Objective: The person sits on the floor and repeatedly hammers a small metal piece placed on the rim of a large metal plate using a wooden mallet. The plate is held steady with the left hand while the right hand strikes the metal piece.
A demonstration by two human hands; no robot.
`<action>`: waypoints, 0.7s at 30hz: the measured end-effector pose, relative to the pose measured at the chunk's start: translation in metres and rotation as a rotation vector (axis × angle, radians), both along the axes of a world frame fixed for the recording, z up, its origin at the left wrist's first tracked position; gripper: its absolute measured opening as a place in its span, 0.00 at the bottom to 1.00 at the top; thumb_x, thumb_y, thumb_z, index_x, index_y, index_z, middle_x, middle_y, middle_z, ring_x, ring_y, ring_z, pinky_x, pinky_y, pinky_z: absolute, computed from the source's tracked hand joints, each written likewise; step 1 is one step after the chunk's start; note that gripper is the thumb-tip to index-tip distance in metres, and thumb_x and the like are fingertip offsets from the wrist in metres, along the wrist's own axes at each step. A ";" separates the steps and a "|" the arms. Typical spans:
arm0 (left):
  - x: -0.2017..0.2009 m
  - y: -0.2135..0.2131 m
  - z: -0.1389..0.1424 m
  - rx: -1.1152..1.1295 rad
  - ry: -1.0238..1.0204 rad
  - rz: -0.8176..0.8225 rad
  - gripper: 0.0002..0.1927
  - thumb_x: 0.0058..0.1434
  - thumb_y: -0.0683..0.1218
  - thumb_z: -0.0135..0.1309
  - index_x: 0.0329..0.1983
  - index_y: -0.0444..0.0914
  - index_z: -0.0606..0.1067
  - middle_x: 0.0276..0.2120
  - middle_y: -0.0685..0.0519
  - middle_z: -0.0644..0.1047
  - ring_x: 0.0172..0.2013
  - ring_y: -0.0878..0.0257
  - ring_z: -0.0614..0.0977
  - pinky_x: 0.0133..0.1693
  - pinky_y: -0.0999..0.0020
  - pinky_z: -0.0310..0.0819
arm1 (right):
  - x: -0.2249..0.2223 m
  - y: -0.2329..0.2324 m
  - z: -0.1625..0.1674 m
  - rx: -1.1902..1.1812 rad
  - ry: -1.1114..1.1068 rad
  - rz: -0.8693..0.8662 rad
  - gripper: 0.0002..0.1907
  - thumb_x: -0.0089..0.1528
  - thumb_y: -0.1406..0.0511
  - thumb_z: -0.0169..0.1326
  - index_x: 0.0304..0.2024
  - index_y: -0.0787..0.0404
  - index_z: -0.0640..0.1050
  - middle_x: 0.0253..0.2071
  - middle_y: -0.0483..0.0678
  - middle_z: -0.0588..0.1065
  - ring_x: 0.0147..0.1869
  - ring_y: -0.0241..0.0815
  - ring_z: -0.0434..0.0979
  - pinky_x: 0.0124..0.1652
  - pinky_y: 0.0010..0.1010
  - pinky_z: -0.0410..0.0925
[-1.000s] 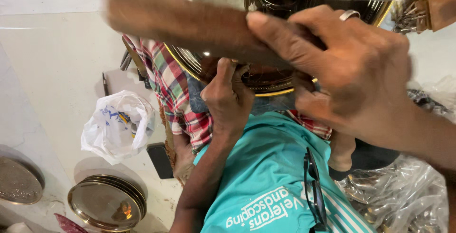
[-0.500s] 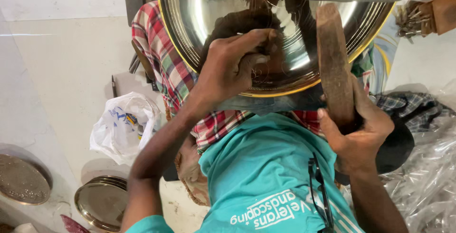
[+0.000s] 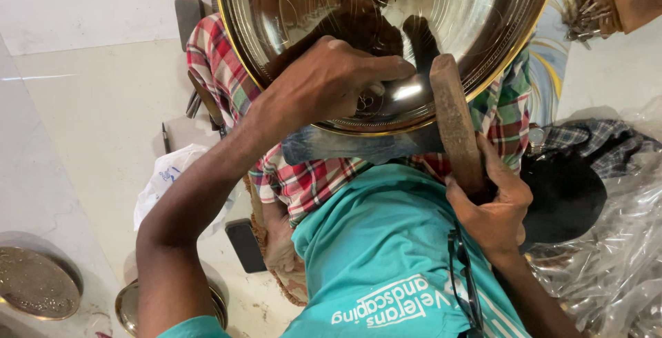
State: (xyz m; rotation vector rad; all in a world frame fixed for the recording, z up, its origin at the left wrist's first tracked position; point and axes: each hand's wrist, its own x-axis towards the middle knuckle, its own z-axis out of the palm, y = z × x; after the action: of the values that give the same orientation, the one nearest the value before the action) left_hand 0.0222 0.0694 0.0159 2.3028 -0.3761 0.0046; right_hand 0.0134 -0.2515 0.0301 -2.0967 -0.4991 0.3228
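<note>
Left hand (image 3: 331, 86) fingers pinch small tool inside polished metal bowl (image 3: 496, 21); right hand (image 3: 493, 207) grips wooden mallet (image 3: 452, 117).

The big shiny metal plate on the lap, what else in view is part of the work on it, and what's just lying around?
In use:
- big metal plate
- left hand, pressed on the plate's centre
- right hand, gripping the wooden mallet

Lying about:
- white plastic bag
- stacked metal plates on the floor
- dark phone-like slab
- clear plastic sheeting
</note>
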 end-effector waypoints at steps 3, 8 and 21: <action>0.005 0.002 -0.001 -0.001 -0.051 -0.062 0.34 0.53 0.27 0.53 0.61 0.46 0.77 0.41 0.52 0.85 0.38 0.57 0.88 0.37 0.65 0.84 | -0.003 0.000 0.002 0.051 0.087 -0.027 0.35 0.56 0.76 0.62 0.66 0.76 0.70 0.53 0.58 0.79 0.54 0.40 0.80 0.54 0.28 0.72; 0.009 0.006 0.002 -0.008 -0.119 -0.096 0.32 0.53 0.28 0.53 0.59 0.46 0.79 0.43 0.51 0.85 0.37 0.56 0.87 0.38 0.64 0.83 | -0.015 -0.008 0.001 0.133 0.144 -0.165 0.34 0.59 0.76 0.60 0.70 0.74 0.71 0.44 0.55 0.78 0.44 0.34 0.78 0.47 0.23 0.72; 0.033 0.016 0.023 -0.031 -0.177 -0.365 0.30 0.49 0.31 0.53 0.56 0.44 0.79 0.31 0.46 0.82 0.31 0.47 0.83 0.31 0.54 0.75 | -0.023 -0.020 -0.028 -0.044 -0.270 -0.100 0.32 0.56 0.76 0.60 0.64 0.75 0.72 0.49 0.63 0.77 0.45 0.48 0.81 0.44 0.33 0.72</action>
State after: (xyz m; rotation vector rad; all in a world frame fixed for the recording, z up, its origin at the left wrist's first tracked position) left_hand 0.0549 0.0858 0.0386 2.1784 -0.8768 0.0319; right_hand -0.0099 -0.2715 0.0022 -2.2123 -0.5463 -0.0089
